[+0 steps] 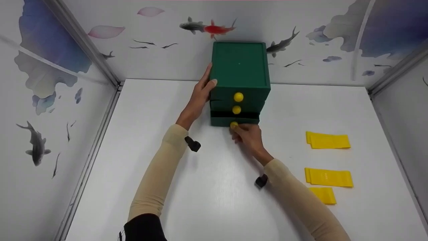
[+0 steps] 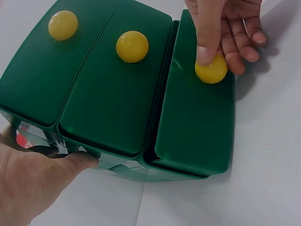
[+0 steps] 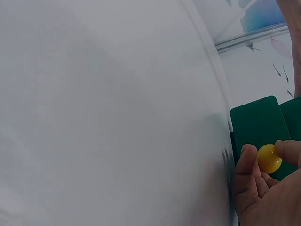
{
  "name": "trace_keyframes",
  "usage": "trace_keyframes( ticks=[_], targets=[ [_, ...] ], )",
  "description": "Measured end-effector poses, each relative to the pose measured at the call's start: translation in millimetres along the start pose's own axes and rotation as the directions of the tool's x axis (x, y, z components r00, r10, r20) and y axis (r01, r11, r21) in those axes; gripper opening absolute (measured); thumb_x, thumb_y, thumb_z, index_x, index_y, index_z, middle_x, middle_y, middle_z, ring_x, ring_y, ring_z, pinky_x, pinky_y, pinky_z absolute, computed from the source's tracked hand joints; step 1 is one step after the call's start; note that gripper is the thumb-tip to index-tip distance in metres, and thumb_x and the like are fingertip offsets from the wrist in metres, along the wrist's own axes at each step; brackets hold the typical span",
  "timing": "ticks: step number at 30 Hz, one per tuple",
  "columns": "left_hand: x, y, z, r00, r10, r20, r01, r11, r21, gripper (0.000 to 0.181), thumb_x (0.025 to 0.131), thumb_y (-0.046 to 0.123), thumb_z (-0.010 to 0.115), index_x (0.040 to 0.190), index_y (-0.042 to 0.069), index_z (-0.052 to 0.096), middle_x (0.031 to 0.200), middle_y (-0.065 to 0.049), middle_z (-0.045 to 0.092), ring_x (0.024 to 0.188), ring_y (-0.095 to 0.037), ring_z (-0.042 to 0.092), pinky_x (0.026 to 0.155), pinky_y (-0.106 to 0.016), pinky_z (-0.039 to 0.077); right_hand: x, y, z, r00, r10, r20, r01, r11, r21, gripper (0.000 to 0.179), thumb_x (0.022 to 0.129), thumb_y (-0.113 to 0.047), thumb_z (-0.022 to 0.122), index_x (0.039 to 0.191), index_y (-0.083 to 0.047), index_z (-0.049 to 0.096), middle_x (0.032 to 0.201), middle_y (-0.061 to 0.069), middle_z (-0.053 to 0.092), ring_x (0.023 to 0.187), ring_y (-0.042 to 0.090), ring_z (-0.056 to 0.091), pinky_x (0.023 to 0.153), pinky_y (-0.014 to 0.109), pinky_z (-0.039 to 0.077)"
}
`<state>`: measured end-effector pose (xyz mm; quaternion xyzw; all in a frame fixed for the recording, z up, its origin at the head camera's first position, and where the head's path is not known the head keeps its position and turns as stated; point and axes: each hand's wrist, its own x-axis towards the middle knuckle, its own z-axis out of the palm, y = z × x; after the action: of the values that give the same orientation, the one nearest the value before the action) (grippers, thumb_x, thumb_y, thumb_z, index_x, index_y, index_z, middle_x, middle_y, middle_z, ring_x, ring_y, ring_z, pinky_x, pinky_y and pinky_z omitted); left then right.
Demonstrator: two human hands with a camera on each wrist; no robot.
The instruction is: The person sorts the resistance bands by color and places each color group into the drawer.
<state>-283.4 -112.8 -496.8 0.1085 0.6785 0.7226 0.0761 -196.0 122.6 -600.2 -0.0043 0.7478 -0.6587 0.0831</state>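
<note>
A green drawer cabinet (image 1: 240, 65) with three stacked drawers stands against the back wall. Each drawer front has a round yellow knob, such as the top knob (image 1: 238, 97) and the middle knob (image 2: 132, 46). The bottom drawer (image 2: 195, 122) juts out slightly, with a dark gap above its front. My right hand (image 1: 249, 136) pinches the bottom knob (image 2: 210, 70) between thumb and fingers. My left hand (image 1: 199, 95) rests against the cabinet's left side, its fingers extended along it and its thumb near the top edge. The drawer's inside is too dark to make out.
Several yellow folded strips lie on the white table (image 1: 214, 187) at the right: a far strip (image 1: 329, 141), a middle strip (image 1: 329, 177) and a near strip (image 1: 323, 195) partly behind my right sleeve. Walls (image 1: 160, 63) painted with fish enclose the table.
</note>
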Motion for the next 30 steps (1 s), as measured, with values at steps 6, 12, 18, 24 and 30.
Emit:
trace_keyframes(
  ticks=[6,12,18,24,30],
  targets=[
    [0.2,-1.2,1.2,1.0,-0.001,-0.016,0.001,1.0,0.001,0.07,0.114,0.051,0.052,0.175,0.05,0.017,0.183,0.016,0.015,0.162,-0.018,0.032,0.128,-0.054,0.036,-17.1,3.3,-2.2,1.0,0.005,0.008,-0.004,0.999,-0.054,0.03,0.109,-0.031,0.075,0.112,-0.002,0.08,0.097,0.021,0.077,0.082,0.038,0.073,0.072,0.035,0.065],
    [-0.7,-0.7,1.2,1.0,0.0,-0.027,0.0,1.0,0.008,0.07,0.114,0.053,0.053,0.175,0.051,0.018,0.182,0.016,0.016,0.162,-0.019,0.031,0.129,-0.056,0.034,-36.4,4.6,-4.1,0.999,-0.004,0.041,0.007,0.997,-0.08,0.029,0.109,-0.031,0.074,0.109,-0.003,0.082,0.094,0.017,0.077,0.078,0.033,0.074,0.071,0.035,0.065],
    [1.2,-0.6,0.6,1.0,-0.01,-0.019,0.01,1.0,-0.004,0.07,0.114,0.052,0.052,0.175,0.051,0.018,0.183,0.016,0.014,0.161,-0.02,0.033,0.129,-0.056,0.034,-54.2,3.1,-9.7,0.996,0.027,0.083,-0.022,0.998,-0.067,0.031,0.106,-0.036,0.077,0.11,-0.005,0.083,0.096,0.017,0.077,0.08,0.034,0.073,0.073,0.037,0.066],
    [1.3,-1.1,-0.2,1.0,-0.004,-0.013,0.004,1.0,-0.012,0.069,0.115,0.05,0.052,0.175,0.051,0.018,0.182,0.017,0.014,0.161,-0.018,0.032,0.129,-0.055,0.035,-70.2,1.1,-13.0,0.994,0.044,0.097,-0.037,0.996,-0.075,0.035,0.104,-0.04,0.079,0.11,-0.006,0.084,0.094,0.018,0.078,0.079,0.037,0.073,0.073,0.038,0.066],
    [0.2,0.1,0.8,1.0,0.01,-0.004,-0.01,1.0,-0.008,0.069,0.115,0.05,0.052,0.175,0.049,0.017,0.183,0.016,0.013,0.162,-0.019,0.031,0.129,-0.057,0.034,-88.0,3.8,-10.6,0.993,0.054,0.102,-0.048,0.997,-0.06,0.035,0.103,-0.039,0.081,0.11,-0.005,0.084,0.093,0.018,0.078,0.078,0.038,0.074,0.072,0.039,0.066]
  ],
)
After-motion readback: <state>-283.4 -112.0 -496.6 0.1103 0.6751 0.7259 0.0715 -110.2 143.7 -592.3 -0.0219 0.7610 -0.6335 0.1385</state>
